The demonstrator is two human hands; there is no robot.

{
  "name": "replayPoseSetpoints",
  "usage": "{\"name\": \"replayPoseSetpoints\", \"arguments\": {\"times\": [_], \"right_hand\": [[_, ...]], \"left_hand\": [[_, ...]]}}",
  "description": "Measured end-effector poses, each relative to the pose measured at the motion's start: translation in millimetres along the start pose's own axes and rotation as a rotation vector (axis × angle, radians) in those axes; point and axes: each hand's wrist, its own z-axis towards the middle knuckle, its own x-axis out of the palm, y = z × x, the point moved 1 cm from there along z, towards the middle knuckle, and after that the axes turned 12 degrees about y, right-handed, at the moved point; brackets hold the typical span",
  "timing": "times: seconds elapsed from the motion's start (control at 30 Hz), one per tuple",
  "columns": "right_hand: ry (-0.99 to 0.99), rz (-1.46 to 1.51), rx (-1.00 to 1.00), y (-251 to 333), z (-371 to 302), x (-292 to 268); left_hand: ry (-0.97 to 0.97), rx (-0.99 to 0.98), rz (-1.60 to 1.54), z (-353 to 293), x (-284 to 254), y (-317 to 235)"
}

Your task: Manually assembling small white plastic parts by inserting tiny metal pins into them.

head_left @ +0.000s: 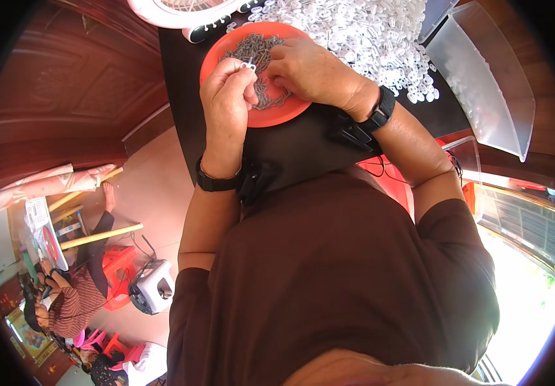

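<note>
My left hand (226,96) is closed in a pinch over the near left of a round orange-red dish. Between its thumb and forefinger is a small white plastic piece (248,65), with something thin and grey standing up from it. Inside the dish (284,116) lies a heap of small grey screws (251,48). My right hand (306,69) reaches over the dish's right side, its fingers curled down at the screws. What those fingertips hold, if anything, is hidden.
A big pile of small white plastic pieces (374,38) spreads behind and right of the dish on the black table (290,148). A translucent bin (483,83) stands at the right. White-rimmed object (181,16) at the far left. Another person (71,293) sits at a table leftward.
</note>
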Motion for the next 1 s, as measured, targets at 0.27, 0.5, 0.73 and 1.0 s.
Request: {"name": "replayPoseSetpoints", "arguments": {"times": [0.27,0.5,0.73,1.0], "right_hand": [[0.033,0.027,-0.022,2,-5,-5],[-0.083,0.417,0.120,-5,0,-6],[-0.097,1.558,0.248,-17,-1,-12],[-0.139,1.645,0.253,-17,-1,-13]], "left_hand": [[-0.016,0.007,-0.050,3,-5,2],[-0.023,0.045,-0.046,3,-3,1],[-0.011,0.002,-0.025,0,1,1],[0.029,-0.075,0.029,-1,8,1]]}}
